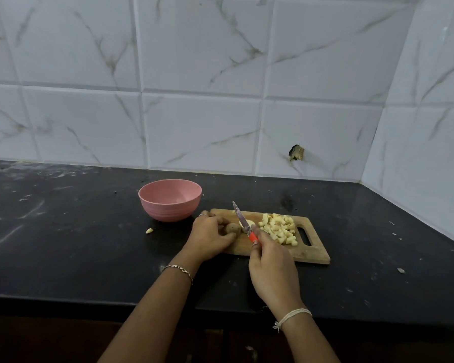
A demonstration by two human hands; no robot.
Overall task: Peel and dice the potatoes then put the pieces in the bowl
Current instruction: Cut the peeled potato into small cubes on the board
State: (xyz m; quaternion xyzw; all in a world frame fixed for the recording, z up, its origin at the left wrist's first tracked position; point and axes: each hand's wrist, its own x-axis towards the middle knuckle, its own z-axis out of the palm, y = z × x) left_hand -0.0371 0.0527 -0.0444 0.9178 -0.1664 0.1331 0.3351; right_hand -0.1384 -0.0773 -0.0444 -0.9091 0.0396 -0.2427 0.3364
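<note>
A wooden cutting board (313, 254) lies on the black counter. On its right half sits a heap of diced potato (279, 227). My left hand (210, 238) grips a small brown-skinned potato (233, 228) at the board's left end. A pale cut piece (248, 223) lies just beside it. My right hand (270, 265) holds a knife (243, 221) by its orange handle, blade pointing up and away over the potato. A pink bowl (169, 200) stands behind the board's left corner; I see no pieces inside it.
One stray potato bit (149, 230) lies on the counter left of the board. White marble-look tiles (220, 87) close off the back and right side. The counter's front edge (63, 299) runs below my forearms.
</note>
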